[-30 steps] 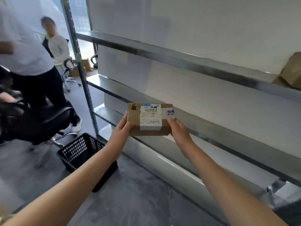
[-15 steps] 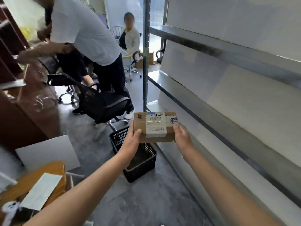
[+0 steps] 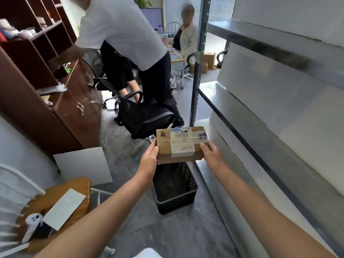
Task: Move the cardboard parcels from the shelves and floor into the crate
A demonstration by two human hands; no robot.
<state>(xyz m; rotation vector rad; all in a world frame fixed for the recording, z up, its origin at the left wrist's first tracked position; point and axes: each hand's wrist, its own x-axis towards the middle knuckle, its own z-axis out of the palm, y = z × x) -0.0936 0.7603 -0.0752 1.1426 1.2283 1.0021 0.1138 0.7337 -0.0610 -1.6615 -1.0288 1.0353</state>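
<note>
Carry-to-crate step in hand. The cardboard parcel (image 3: 181, 145), label up, was held in the air between both hands: left hand (image 3: 149, 157) clamped on its left edge, right hand (image 3: 211, 155) on its right, a firm two-sided grip. It hung directly above the far end of the black crate (image 3: 176, 190), which stood on the floor beside the metal shelves (image 3: 260, 127) and looked empty. Next move, by my reckoning: lower the parcel level into the crate, then let go.
</note>
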